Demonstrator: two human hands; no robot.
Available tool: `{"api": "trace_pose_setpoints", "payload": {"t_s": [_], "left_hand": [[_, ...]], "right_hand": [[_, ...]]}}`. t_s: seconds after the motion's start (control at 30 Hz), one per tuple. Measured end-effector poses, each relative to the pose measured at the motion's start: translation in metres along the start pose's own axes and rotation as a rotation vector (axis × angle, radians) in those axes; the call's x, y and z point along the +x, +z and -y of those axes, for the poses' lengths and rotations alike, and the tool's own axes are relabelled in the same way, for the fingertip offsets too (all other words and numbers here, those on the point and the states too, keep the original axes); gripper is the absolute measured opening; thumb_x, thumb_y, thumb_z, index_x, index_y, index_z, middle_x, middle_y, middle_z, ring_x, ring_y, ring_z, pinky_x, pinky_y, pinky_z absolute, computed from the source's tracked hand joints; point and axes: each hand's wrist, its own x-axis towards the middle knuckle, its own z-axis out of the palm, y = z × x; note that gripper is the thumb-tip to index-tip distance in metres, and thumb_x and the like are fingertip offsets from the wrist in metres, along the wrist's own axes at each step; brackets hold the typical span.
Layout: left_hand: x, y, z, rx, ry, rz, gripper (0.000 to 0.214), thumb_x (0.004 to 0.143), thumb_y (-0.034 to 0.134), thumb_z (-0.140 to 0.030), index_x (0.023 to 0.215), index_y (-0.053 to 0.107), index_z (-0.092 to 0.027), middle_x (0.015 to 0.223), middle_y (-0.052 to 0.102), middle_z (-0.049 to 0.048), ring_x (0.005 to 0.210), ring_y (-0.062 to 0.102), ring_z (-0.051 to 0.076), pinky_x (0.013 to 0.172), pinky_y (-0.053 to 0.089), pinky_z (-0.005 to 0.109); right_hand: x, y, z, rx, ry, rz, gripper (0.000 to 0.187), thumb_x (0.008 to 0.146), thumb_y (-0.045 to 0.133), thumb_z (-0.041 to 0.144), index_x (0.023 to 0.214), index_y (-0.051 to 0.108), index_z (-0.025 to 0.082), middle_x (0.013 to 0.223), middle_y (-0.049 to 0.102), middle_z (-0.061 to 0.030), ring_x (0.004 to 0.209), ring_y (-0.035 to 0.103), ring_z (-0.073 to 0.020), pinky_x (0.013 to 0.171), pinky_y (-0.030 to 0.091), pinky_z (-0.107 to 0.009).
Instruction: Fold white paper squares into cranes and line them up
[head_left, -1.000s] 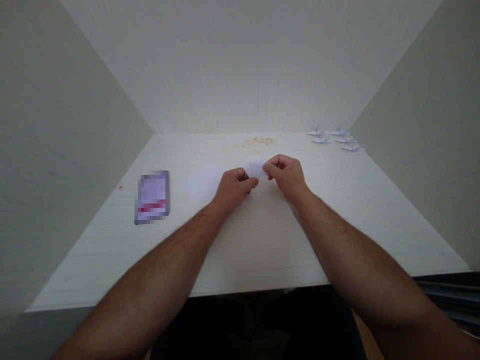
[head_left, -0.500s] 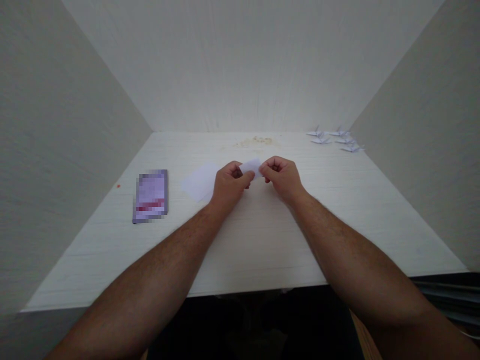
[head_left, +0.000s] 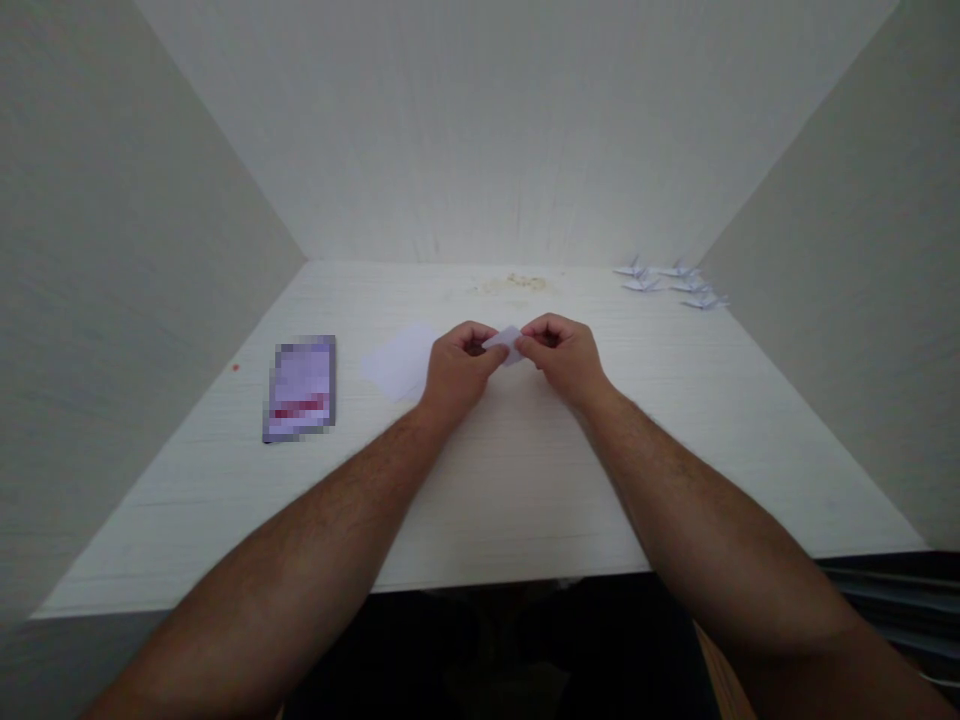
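Observation:
A small piece of white paper (head_left: 508, 343) is pinched between both hands above the middle of the table. My left hand (head_left: 465, 367) grips its left side, thumb on top. My right hand (head_left: 561, 350) pinches the right side between thumb and fingers. The paper looks folded, though its layers are too small to make out. Just left of my left hand, flat white sheets of paper (head_left: 399, 362) lie on the table, partly covered by that hand.
Several folded paper cranes (head_left: 671, 282) stand at the back right of the white table (head_left: 510, 500). A blurred-out tablet or phone-like object (head_left: 300, 388) lies on the left. Pale walls (head_left: 495, 130) enclose the back and both sides. A stain (head_left: 525, 284) marks the table near the back.
The paper between my hands has turned and shows a smaller, more slanted face. My right fingers have moved slightly left, closer to my left thumb.

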Motion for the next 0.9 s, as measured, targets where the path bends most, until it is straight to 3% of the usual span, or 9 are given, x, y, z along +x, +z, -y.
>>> {"api": "trace_pose_setpoints", "payload": {"t_s": [0.17, 0.3, 0.5, 0.6, 0.77, 0.9], "left_hand": [[0.002, -0.0024, 0.0018, 0.01, 0.057, -0.046, 0.014, 0.067, 0.076, -0.025, 0.076, 0.068, -0.018, 0.062, 0.058, -0.0031, 0.057, 0.048, 0.009, 0.053, 0.036, 0.023], [0.0006, -0.003, -0.0016, -0.05, 0.071, -0.039, 0.014, 0.067, 0.072, -0.021, 0.08, 0.069, -0.02, 0.064, 0.055, -0.0037, 0.056, 0.046, 0.009, 0.053, 0.038, 0.023], [0.0035, -0.0012, -0.0035, -0.461, -0.212, 0.05, 0.029, 0.07, 0.065, -0.027, 0.098, 0.064, -0.018, 0.071, 0.058, -0.0008, 0.056, 0.055, 0.011, 0.049, 0.044, 0.025], [0.0053, -0.0005, -0.002, -0.499, -0.309, 0.084, 0.034, 0.063, 0.074, -0.025, 0.093, 0.06, -0.016, 0.071, 0.061, 0.0001, 0.053, 0.055, 0.01, 0.049, 0.044, 0.024], [0.0056, -0.0009, 0.0004, -0.472, -0.252, 0.1, 0.025, 0.059, 0.077, -0.02, 0.077, 0.059, -0.015, 0.061, 0.057, -0.0029, 0.05, 0.052, 0.008, 0.05, 0.043, 0.023], [0.0056, -0.0012, 0.0001, -0.46, -0.25, 0.057, 0.026, 0.058, 0.078, -0.021, 0.074, 0.058, -0.015, 0.06, 0.057, -0.0031, 0.051, 0.053, 0.008, 0.051, 0.043, 0.023]], "right_hand": [[-0.0022, -0.0013, 0.0025, -0.055, 0.006, 0.005, 0.015, 0.072, 0.072, 0.033, 0.078, 0.07, 0.019, 0.047, 0.047, 0.0081, 0.043, 0.038, -0.0065, 0.043, 0.027, -0.023], [-0.0036, 0.002, 0.0021, 0.046, 0.026, 0.048, 0.013, 0.071, 0.069, 0.029, 0.08, 0.071, 0.02, 0.056, 0.061, 0.0041, 0.049, 0.053, -0.0089, 0.047, 0.04, -0.023], [-0.0007, 0.0027, -0.0048, 0.079, 0.001, 0.026, 0.015, 0.068, 0.062, 0.019, 0.08, 0.07, 0.02, 0.064, 0.066, 0.0025, 0.059, 0.063, -0.0113, 0.054, 0.049, -0.025], [-0.0005, 0.001, -0.0057, 0.049, -0.034, 0.045, 0.016, 0.069, 0.061, 0.017, 0.081, 0.072, 0.02, 0.062, 0.065, 0.0033, 0.054, 0.06, -0.0099, 0.052, 0.048, -0.025], [-0.0019, -0.0018, -0.0036, 0.031, -0.076, 0.097, 0.015, 0.07, 0.061, 0.015, 0.077, 0.072, 0.02, 0.059, 0.063, 0.0039, 0.052, 0.056, -0.0084, 0.05, 0.045, -0.023], [-0.0012, -0.0059, -0.0041, 0.016, -0.064, 0.15, 0.013, 0.066, 0.074, 0.021, 0.079, 0.074, 0.019, 0.062, 0.064, 0.0034, 0.054, 0.054, -0.0078, 0.053, 0.044, -0.023]]}}
